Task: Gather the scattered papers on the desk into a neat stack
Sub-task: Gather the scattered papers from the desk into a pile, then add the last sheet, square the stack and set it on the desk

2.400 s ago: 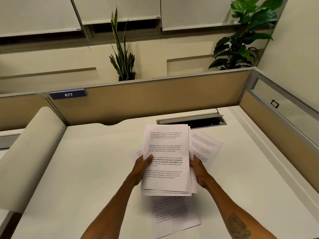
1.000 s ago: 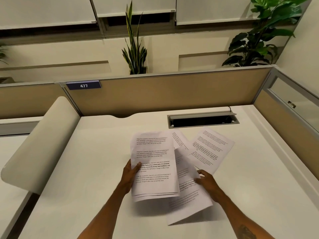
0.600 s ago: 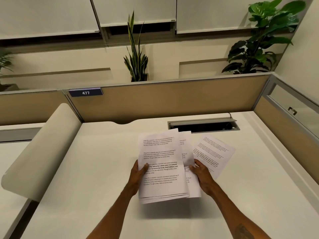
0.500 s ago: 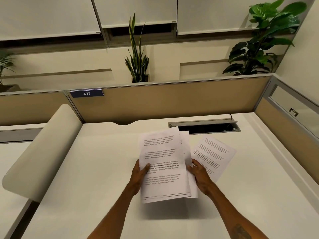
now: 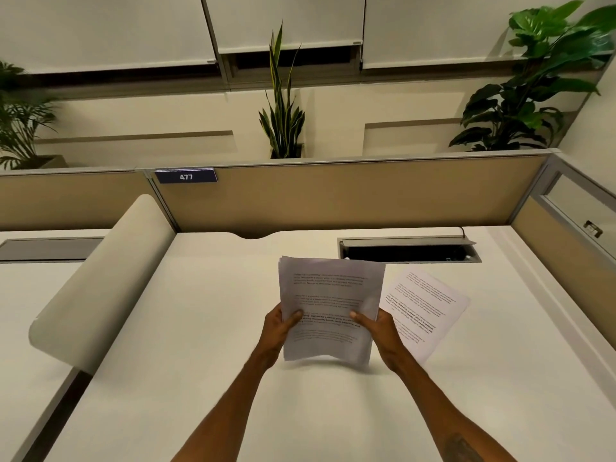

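Note:
A stack of printed papers point(image 5: 330, 295) is held upright above the white desk point(image 5: 200, 328), its bottom edge just over the surface and slightly bowed. My left hand point(image 5: 278, 328) grips the stack's left edge with the thumb on the front page. My right hand point(image 5: 380, 328) grips the right edge the same way. One loose printed sheet point(image 5: 423, 305) lies flat on the desk just right of the stack, turned at an angle, its near corner hidden behind my right hand.
An open cable tray point(image 5: 406, 250) is set into the desk behind the papers. Tan partition walls point(image 5: 333, 198) close the back and right sides. A rounded beige divider point(image 5: 100, 278) slopes along the left. Plants stand beyond the partition.
The sheet my right hand brought in has merged into the stack. Both hands now hold the stack by its sides, squared up and more centred. One loose sheet stays on the desk.

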A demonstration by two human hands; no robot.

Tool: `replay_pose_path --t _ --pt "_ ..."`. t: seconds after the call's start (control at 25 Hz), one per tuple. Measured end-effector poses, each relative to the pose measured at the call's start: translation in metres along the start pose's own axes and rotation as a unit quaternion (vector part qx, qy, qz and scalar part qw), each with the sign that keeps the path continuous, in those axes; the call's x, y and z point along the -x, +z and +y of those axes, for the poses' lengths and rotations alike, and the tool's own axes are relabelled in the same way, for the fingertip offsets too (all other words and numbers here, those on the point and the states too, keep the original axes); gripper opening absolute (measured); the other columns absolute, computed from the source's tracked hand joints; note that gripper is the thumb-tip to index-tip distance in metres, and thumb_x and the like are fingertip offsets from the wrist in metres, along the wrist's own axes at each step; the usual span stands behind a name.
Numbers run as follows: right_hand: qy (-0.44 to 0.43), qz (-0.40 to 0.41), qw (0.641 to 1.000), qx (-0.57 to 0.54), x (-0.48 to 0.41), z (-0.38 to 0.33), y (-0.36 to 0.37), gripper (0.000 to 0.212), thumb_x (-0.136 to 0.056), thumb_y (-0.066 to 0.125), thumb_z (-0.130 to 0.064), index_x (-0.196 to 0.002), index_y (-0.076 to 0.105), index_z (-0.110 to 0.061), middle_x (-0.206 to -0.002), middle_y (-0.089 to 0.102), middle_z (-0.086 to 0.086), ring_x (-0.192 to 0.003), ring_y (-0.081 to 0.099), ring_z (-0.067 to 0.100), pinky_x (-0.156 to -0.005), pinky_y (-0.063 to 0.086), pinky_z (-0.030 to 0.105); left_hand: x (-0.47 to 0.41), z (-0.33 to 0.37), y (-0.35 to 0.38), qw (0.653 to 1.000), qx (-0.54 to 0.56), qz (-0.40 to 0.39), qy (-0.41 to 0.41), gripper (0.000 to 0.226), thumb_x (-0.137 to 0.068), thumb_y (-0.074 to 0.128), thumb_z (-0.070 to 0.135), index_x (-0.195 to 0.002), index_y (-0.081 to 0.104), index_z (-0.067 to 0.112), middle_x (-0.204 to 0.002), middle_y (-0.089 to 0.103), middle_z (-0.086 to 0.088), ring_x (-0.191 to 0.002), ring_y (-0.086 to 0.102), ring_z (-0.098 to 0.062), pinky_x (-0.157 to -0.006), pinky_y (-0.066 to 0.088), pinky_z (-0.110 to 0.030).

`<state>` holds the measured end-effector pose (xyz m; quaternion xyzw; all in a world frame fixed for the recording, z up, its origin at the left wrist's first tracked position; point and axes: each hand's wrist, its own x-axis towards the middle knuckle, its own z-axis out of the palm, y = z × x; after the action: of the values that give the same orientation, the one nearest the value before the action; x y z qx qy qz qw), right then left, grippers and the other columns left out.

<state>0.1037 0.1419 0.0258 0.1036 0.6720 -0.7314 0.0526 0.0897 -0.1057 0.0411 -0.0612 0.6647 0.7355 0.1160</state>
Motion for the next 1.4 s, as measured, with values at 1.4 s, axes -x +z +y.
replay_pose_path --t 1.4 --pt "0.116 0.252 0.953 0.122 -0.014 0.021 -0.046 0.035 -0.100 0.056 -0.020 -0.131 0.056 -0.004 -0.132 0.063 0.017 -0.120 0.061 0.038 -0.099 0.050 0.045 -0.033 -0.016 0.034 0.998 -0.028 -0.026 -0.054 0.030 -0.095 0.068 0.015 -0.119 0.067 -0.003 -0.108 0.078 -0.021 -0.095 0.077 -0.042 -0.081 0.064 -0.050"
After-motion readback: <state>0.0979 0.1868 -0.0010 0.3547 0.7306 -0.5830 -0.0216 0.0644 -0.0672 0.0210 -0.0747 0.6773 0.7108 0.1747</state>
